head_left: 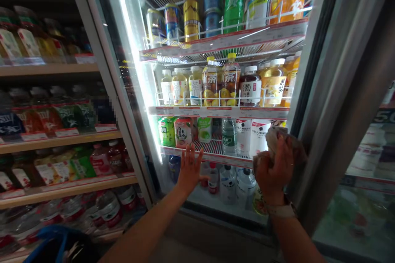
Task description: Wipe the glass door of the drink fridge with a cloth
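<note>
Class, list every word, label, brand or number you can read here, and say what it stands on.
"茶": yellow-capped bottles
"茶π": pale bottle
"百香果 红茶": red pack
"5": right-hand glass, next character cut off

Price strips are too small to read; other labels are too blurred or small to quote surely.

A glass pane (pixel 191 206) bars your reach to the drinks in the cooler, while clear room runs across its front between your spread left hand (pixel 190 168) and your right hand (pixel 276 164). At right, a broad metal upright (pixel 335 111) hems in the cloth (pixel 273 141) in your grip. At left, a slanting metal frame (pixel 104 70) stands between the glass and the wooden shelves (pixel 61 141), with a blue object (pixel 52 234) low in front.
</note>
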{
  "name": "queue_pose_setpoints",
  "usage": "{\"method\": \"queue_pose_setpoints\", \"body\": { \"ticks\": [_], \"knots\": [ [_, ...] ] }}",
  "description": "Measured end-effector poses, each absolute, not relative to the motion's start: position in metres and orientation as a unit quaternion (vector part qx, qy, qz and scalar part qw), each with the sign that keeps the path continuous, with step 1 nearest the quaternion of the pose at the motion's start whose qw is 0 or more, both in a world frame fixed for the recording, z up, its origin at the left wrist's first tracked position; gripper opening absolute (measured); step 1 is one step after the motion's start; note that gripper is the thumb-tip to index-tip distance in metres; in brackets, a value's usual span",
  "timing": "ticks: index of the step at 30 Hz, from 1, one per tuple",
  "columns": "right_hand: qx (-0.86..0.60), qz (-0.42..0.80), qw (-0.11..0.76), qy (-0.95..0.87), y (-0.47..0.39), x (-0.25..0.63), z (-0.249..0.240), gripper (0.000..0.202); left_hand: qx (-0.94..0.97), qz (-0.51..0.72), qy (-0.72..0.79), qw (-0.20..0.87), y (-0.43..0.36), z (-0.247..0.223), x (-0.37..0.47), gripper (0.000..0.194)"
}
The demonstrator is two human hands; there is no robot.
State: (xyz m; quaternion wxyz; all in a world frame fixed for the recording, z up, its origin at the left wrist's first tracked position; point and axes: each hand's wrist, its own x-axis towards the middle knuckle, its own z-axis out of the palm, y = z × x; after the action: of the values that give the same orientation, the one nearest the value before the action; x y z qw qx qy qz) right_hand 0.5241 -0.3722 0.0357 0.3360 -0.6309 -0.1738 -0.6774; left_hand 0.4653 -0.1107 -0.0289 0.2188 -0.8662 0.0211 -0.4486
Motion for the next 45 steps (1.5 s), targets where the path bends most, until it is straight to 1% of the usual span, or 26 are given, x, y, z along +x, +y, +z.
{"method": "queue_pose_setpoints", "body": {
  "ticks": [3, 8, 11, 13, 15, 18, 22, 25, 28, 32, 35, 40, 45],
  "knots": [
    [-0.655, -0.646, 0.314, -0.234, -0.355, 0.518, 0.026, 0.06, -0.867, -0.447, 0.018, 0.221, -0.112, -0.028, 0.464, 0.134],
    [-0.689, -0.528, 0.269, -0.418, -0.317, 0.498, -0.013, 0.06, -0.877, -0.435, 0.016, 0.203, -0.112, -0.027, 0.463, 0.133],
    [-0.697, -0.459, 0.216, -0.506, -0.306, 0.491, -0.042, 0.064, -0.873, -0.448, 0.02, 0.195, -0.112, -0.027, 0.462, 0.121],
    [-0.71, -0.425, 0.186, -0.53, -0.305, 0.489, -0.058, 0.068, -0.869, -0.456, 0.024, 0.192, -0.111, -0.027, 0.462, 0.111],
    [-0.72, -0.41, 0.165, -0.536, -0.307, 0.489, -0.065, 0.07, -0.866, -0.461, 0.031, 0.19, -0.111, -0.027, 0.462, 0.108],
    [-0.716, -0.43, 0.15, -0.529, -0.313, 0.49, -0.059, 0.066, -0.86, -0.472, 0.034, 0.192, -0.111, -0.027, 0.463, 0.11],
    [-0.71, -0.491, 0.171, -0.474, -0.326, 0.496, -0.029, 0.06, -0.862, -0.465, 0.029, 0.199, -0.111, -0.028, 0.463, 0.122],
    [-0.702, -0.549, 0.213, -0.401, -0.342, 0.503, -0.001, 0.057, -0.87, -0.449, 0.022, 0.201, -0.11, -0.029, 0.464, 0.127],
    [-0.678, -0.61, 0.276, -0.304, -0.362, 0.511, 0.023, 0.056, -0.871, -0.448, 0.019, 0.202, -0.111, -0.028, 0.463, 0.129],
    [-0.633, -0.667, 0.342, -0.196, -0.376, 0.52, 0.04, 0.058, -0.864, -0.457, 0.023, 0.208, -0.112, -0.029, 0.463, 0.13],
    [-0.638, -0.66, 0.344, -0.198, -0.368, 0.52, 0.038, 0.059, -0.866, -0.457, 0.026, 0.202, -0.111, -0.031, 0.465, 0.127],
    [-0.667, -0.593, 0.3, -0.336, -0.331, 0.508, 0.012, 0.059, -0.868, -0.457, 0.028, 0.192, -0.11, -0.032, 0.465, 0.13],
    [-0.686, -0.508, 0.232, -0.466, -0.305, 0.496, -0.037, 0.058, -0.871, -0.457, 0.027, 0.181, -0.112, -0.031, 0.463, 0.114]
  ]
}}
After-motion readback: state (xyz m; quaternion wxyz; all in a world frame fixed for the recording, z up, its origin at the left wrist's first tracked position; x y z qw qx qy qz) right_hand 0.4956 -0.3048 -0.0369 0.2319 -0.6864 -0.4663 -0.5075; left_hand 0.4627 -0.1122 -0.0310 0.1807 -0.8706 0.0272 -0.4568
